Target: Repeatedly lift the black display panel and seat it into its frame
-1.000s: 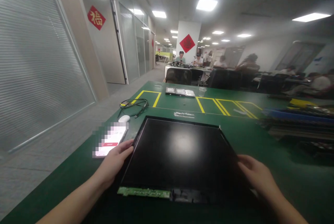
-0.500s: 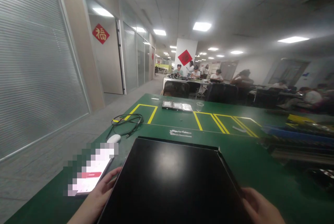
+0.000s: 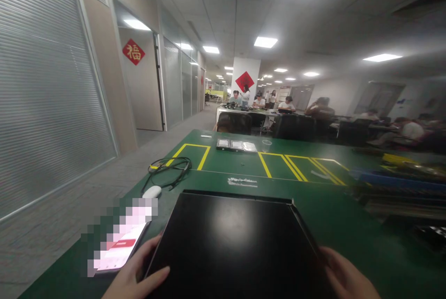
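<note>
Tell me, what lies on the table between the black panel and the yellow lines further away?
In the head view, between the black panel and the yellow lines lies a small white strip on the green table; the rest is bare mat.

Glossy black panel [image 3: 230, 243], green table [image 3: 348, 224] with yellow lines [image 3: 275, 164], white mouse [image 3: 152, 191], black cable [image 3: 170, 168]

Left hand [image 3: 134, 276] and right hand [image 3: 343, 276] were bare: no gloves, rings, watch or sleeves visible.

One black panel [image 3: 230, 243], one phone [image 3: 120, 250], one mouse [image 3: 152, 191], perhaps three trays [image 3: 237, 145].
</note>
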`<state>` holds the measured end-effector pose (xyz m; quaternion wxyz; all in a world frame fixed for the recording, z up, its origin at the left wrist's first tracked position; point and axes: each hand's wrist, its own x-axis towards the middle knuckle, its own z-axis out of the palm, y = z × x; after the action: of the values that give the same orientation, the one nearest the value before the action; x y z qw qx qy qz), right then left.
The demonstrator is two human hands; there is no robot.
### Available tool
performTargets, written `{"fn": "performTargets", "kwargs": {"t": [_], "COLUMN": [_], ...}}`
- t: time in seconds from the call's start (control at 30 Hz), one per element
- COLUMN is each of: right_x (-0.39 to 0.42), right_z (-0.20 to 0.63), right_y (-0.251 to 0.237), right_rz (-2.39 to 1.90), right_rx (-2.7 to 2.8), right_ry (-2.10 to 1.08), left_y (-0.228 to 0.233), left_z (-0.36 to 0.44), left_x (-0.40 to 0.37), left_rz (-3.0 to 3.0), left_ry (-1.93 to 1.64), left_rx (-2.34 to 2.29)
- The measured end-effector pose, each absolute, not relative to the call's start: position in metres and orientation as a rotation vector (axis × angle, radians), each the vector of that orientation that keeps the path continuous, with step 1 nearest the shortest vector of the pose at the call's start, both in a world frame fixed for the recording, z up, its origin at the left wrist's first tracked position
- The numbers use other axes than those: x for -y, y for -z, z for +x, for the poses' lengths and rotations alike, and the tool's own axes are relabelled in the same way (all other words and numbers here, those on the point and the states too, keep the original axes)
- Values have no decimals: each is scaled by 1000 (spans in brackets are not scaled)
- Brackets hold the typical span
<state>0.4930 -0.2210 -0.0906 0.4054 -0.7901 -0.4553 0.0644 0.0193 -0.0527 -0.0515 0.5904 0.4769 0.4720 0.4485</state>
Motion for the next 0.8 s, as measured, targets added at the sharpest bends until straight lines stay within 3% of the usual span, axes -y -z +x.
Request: {"fn": "performTargets", "kwargs": {"t": [0.3,0.47,0.8], "right_x": [223,223,237], "right_z": [488,489,475], "right_y": [82,79,51], "right_rz": [-2102,-2125,-1853], "right_rx": [1217,1134,937], "right_ry": [-133,-261,-366], "left_y": [28,14,-5], "left_z": [20,21,26], "left_x": [62,70,89], "left_rz": [1367,1335,1136], "left_ry": [-903,-932,-1029], "left_rx": [-1170,-902,-719]}}
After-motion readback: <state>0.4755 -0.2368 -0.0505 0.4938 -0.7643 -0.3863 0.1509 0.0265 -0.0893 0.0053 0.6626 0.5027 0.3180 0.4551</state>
